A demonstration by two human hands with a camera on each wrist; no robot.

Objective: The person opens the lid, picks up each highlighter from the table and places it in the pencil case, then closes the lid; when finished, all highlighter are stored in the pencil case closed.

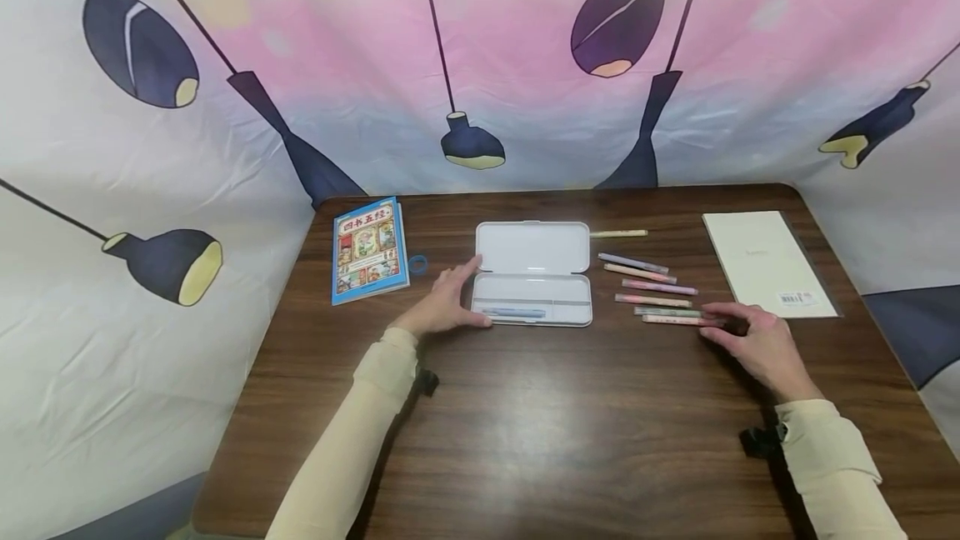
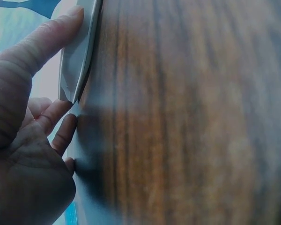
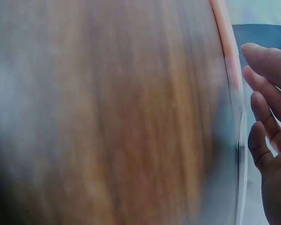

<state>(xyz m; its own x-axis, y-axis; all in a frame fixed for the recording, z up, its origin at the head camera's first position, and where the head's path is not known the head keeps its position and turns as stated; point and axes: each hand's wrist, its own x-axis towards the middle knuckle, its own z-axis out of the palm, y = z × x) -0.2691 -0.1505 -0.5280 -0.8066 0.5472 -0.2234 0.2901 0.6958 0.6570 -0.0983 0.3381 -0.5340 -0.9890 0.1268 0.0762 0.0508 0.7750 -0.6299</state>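
Brown wood-grain bench (image 1: 525, 407) carries everything, mostly along its far half, within reach of both hands. A pale pad (image 1: 765, 257) lies at the right, seemingly set aside from the middle. At the centre, the white case (image 1: 534, 273) lies flat with its lid (image 1: 532, 247) laid back, leaving the tray (image 1: 534, 286) reachable from above. A blue-edged book (image 1: 367, 248) lies at the left, also out of the way, it appears. The left hand (image 1: 448, 300) spans the case's left side, fingers spread, thumb at the near corner and forefinger at the lid, probably to stop it sliding. The right hand (image 1: 761, 348) has thumb and forefinger parted around the ends of the nearest two pens; whether they touch, I cannot tell. Seven pens (image 1: 660, 287) lie right of the case, spread in a loose row, perhaps for easy picking. A blue pen (image 1: 513, 312) rests in the tray's near compartment. Smallest, a blue ring (image 1: 417, 264) lies just beside the book.
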